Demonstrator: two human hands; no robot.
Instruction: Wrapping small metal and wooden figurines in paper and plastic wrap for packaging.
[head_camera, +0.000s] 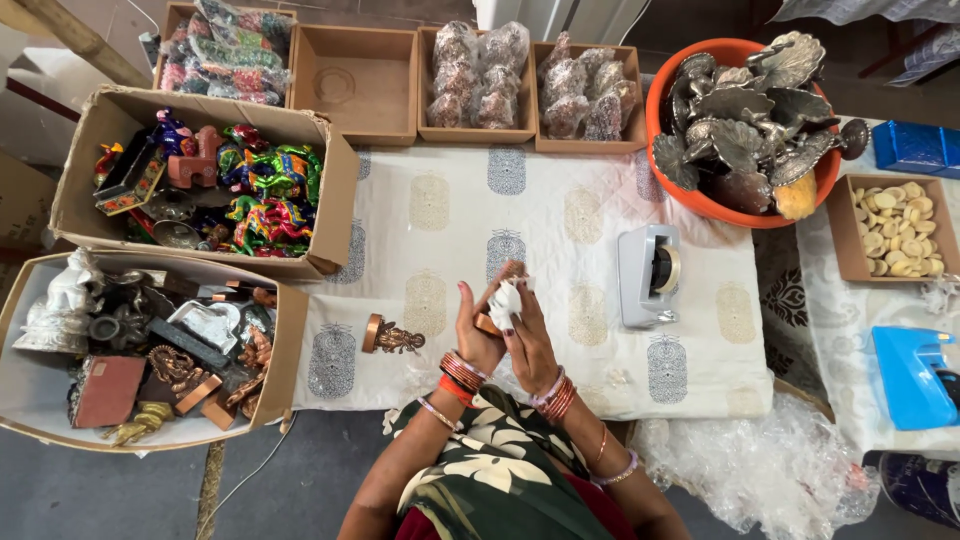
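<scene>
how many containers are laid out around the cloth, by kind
Small open cardboard trays: 5 (four along the top, one of pale pieces)
Large cardboard boxes: 2
Orange bowl: 1
Total: 8

Both hands, left hand and right hand, hold a small white-wrapped item.

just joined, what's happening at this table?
A person holds a small brown item over the patterned cloth, the left hand gripping it while the right hand presses white wrapping around it. A small copper figurine lies to the left, a grey tape dispenser to the right. Boxes of figurines line the table.
</scene>
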